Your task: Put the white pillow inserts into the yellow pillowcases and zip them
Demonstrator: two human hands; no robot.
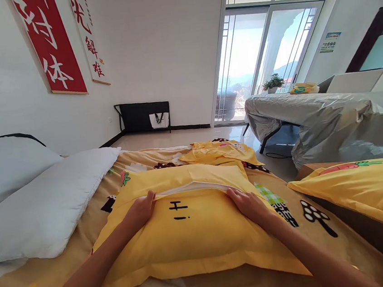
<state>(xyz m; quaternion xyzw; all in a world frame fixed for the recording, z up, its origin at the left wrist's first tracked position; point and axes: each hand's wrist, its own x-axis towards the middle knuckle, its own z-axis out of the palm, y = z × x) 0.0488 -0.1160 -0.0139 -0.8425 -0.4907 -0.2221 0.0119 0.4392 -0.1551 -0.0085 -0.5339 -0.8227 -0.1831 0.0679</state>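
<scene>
A yellow pillowcase (190, 235) with black "Hi" lettering lies on the bed in front of me, filled by a white pillow (196, 187) whose edge shows at the far opening. My left hand (141, 211) grips the near lip of the opening on the left side. My right hand (247, 201) holds the same lip on the right side. Both sets of fingers curl over the fabric edge.
Two bare white pillows (43, 200) lie at the left. Another yellow pillow (360, 185) sits at the right, and folded yellow bedding (220, 152) lies beyond. A plastic-covered table (318, 116) stands at the right, near the glass balcony doors (258, 59).
</scene>
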